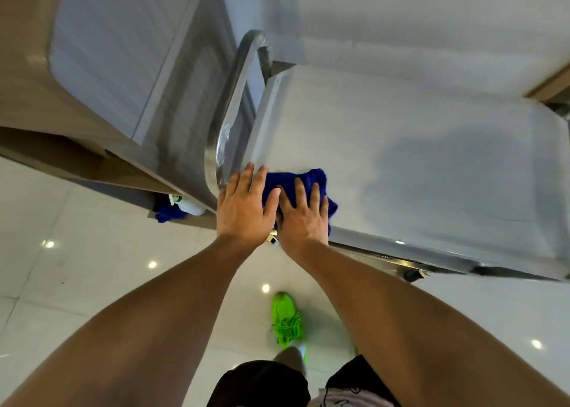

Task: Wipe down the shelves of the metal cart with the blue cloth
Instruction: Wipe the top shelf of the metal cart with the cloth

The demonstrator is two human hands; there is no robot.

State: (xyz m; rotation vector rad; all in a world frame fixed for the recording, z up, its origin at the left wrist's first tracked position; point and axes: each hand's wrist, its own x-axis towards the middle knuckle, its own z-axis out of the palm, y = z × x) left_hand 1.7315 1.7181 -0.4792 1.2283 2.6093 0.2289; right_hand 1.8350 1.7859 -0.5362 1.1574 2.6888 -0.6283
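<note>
A: The fingers (303, 195) of the right hand (303, 218) are lying straight and spread, pressing flat on the blue cloth (300, 187) rather than curling round it. The left hand (243, 209) is likewise flat, its fingers extended, overlapping the cloth's edge nearest the cart's handle (237, 98).

B: Where is the cloth lying?

A: It is resting bunched on the top shelf (416, 147) of the metal cart, at the corner beside the handle and close to the shelf's near rim.

B: Which step is under way?

A: Judging by the faint darker patch farther from the handle, the top shelf is being wiped. The next move is probably calling for a firm push of the cloth away from the handle; any lower shelves are hidden here.
</note>
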